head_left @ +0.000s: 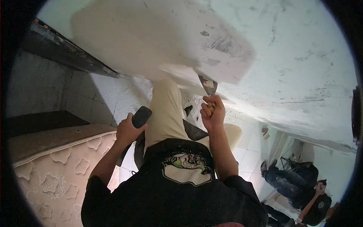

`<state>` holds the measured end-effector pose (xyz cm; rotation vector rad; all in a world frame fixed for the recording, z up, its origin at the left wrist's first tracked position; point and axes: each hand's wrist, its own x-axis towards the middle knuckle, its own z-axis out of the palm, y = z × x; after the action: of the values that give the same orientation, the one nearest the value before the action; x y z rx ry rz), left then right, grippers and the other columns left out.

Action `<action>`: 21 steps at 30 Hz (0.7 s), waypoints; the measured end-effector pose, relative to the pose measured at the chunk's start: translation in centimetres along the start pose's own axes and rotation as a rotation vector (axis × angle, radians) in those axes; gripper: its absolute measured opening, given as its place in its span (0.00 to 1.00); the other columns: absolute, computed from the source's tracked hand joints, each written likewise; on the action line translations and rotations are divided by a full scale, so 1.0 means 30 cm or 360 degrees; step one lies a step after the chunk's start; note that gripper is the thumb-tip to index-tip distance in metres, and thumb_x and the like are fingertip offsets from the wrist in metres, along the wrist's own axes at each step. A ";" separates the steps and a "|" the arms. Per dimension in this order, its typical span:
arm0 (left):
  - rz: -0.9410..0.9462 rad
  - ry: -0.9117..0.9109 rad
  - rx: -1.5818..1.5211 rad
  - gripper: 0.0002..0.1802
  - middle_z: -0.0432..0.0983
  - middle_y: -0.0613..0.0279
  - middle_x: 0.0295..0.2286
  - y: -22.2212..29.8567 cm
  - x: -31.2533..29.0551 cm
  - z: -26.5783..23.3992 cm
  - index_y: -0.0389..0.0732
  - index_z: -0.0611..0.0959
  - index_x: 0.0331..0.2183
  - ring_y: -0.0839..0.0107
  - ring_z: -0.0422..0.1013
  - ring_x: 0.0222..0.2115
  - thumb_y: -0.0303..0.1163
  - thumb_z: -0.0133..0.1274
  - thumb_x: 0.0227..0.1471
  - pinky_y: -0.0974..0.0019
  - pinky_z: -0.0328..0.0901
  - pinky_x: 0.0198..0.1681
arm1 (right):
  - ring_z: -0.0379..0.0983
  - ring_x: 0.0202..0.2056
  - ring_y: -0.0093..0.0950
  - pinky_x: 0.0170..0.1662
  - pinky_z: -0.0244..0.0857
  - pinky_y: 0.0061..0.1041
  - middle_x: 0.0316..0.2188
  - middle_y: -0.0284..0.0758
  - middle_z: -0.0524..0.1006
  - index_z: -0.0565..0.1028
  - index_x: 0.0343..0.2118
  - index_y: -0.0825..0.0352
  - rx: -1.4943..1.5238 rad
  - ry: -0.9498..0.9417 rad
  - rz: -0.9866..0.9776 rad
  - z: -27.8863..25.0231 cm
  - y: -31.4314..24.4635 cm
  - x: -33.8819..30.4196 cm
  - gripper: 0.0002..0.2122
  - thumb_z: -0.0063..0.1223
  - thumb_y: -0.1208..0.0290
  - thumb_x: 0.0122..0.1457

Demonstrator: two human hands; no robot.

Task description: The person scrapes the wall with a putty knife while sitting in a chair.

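My right hand (213, 113) is closed around the handle of a putty knife (208, 85). The knife's broad blade has whitish smears and points up at the pale wall (159, 41); whether its edge touches the wall I cannot tell. By my left knee, my left hand (128, 130) grips a dark grey, rounded slab (141, 117), whose exact kind does not show. On the wall, a darker patch with grey scuffs and a small chipped spot (204, 33) lies above the blade.
A quilted beige mattress (68, 166) rests at my left, beside a dark ledge (49, 123). White-dusted floor tiles (107, 89) run along the wall's foot. Another person (293, 181) in dark clothes is at the lower right. A dark opening edge (72, 49) stands at far left.
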<state>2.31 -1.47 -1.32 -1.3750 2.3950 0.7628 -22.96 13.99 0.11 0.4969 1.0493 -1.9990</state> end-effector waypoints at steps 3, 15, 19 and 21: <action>0.0001 0.0002 0.0019 0.35 0.75 0.44 0.28 0.004 0.000 0.005 0.35 0.70 0.36 0.49 0.73 0.32 0.56 0.59 0.36 0.53 0.67 0.35 | 0.48 0.10 0.16 0.11 0.41 0.16 0.22 0.30 0.65 0.62 0.17 0.61 0.0012 -0.0070 -0.0048 -0.005 -0.004 -0.008 0.10 0.46 0.71 0.52; -0.0003 -0.0013 -0.0007 0.35 0.75 0.45 0.28 -0.004 0.018 0.016 0.37 0.70 0.37 0.50 0.73 0.32 0.56 0.59 0.37 0.53 0.67 0.36 | 0.47 0.10 0.16 0.10 0.39 0.16 0.21 0.30 0.64 0.62 0.17 0.61 0.0030 -0.0042 -0.0012 0.015 0.014 0.012 0.09 0.46 0.71 0.51; -0.0021 -0.0033 0.0056 0.35 0.75 0.45 0.28 -0.005 0.008 -0.003 0.37 0.70 0.37 0.49 0.73 0.32 0.56 0.59 0.37 0.53 0.67 0.36 | 0.47 0.10 0.17 0.10 0.39 0.15 0.21 0.31 0.64 0.62 0.17 0.61 0.0003 -0.0077 -0.0054 0.005 0.015 0.011 0.09 0.46 0.70 0.51; -0.0004 -0.0028 0.0074 0.35 0.75 0.45 0.28 0.008 0.015 0.000 0.37 0.70 0.37 0.49 0.73 0.32 0.56 0.59 0.37 0.53 0.67 0.36 | 0.48 0.10 0.17 0.10 0.39 0.15 0.21 0.31 0.64 0.62 0.17 0.61 0.0039 -0.0025 0.0024 -0.026 0.023 0.081 0.09 0.45 0.70 0.51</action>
<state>1.89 -1.68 -1.47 -1.3477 2.3817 0.7110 -23.88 13.25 -2.25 0.5004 1.0097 -2.0015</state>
